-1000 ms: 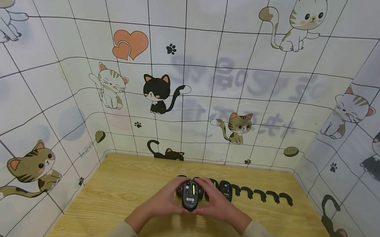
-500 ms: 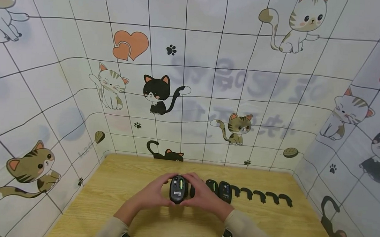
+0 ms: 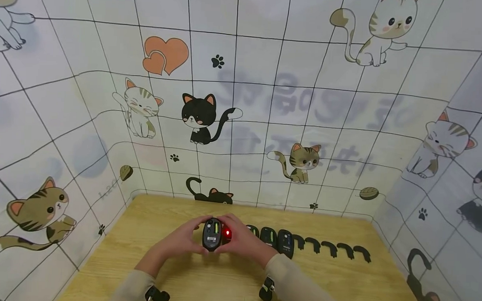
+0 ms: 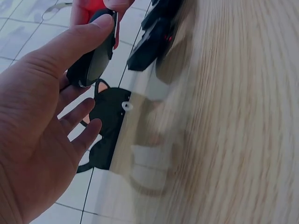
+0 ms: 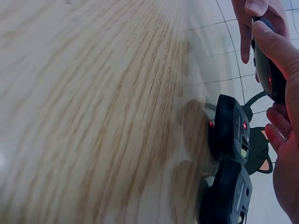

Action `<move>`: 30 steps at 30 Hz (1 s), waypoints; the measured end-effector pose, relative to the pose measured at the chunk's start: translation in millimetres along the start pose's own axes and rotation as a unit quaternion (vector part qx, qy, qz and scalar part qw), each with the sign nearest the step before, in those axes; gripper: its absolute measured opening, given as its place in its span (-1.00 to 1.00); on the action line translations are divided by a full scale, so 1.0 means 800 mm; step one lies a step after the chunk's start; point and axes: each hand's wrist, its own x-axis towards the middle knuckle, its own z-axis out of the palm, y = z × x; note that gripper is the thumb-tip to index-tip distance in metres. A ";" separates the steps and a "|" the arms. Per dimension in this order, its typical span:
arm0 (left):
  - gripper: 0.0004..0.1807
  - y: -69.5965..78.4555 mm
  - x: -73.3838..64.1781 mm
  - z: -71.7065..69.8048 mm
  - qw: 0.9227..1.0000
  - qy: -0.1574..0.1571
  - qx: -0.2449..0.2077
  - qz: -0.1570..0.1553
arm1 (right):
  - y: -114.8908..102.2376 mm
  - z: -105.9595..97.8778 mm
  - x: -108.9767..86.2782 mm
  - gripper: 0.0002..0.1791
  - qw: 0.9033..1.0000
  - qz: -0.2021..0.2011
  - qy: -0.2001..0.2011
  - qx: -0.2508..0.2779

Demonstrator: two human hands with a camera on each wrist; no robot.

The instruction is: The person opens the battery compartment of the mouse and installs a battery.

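Note:
Both hands hold one black computer mouse (image 3: 212,235) between them, its underside turned up, with a green battery in the open compartment. My left hand (image 3: 178,242) grips its left side, and my right hand (image 3: 245,243) grips the right side. In the left wrist view the left thumb presses along the edge of the mouse (image 4: 96,60), above the tabletop. The right wrist view shows the right thumb on the mouse (image 5: 265,70) and a small red glow on it. Just right of it, partly hidden by the right hand, another upturned mouse (image 3: 227,234) shows a red light.
Upturned mice, including one beside the right hand (image 3: 268,237) and one farther right (image 3: 285,243), stand in a row on the wooden table (image 3: 220,282). Several curved black pieces (image 3: 330,248) continue the row rightward. A cat-patterned sheet (image 3: 250,102) encloses the table at the back and sides.
Both hands have carried the mouse leftward and slightly away from me. More of the row of mice shows to the right, and a red light on one beside the held mouse has come into view.

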 end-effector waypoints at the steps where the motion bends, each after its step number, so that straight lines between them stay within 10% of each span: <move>1: 0.22 -0.001 0.000 -0.002 1.000 0.000 -0.001 -0.001 | 0.000 0.001 0.003 0.08 1.000 0.002 -0.002 -0.004; 30: 0.21 -0.034 0.003 -0.014 1.000 -0.022 0.015 -0.011 | 0.004 0.025 0.037 0.12 0.991 0.024 -0.035 -0.127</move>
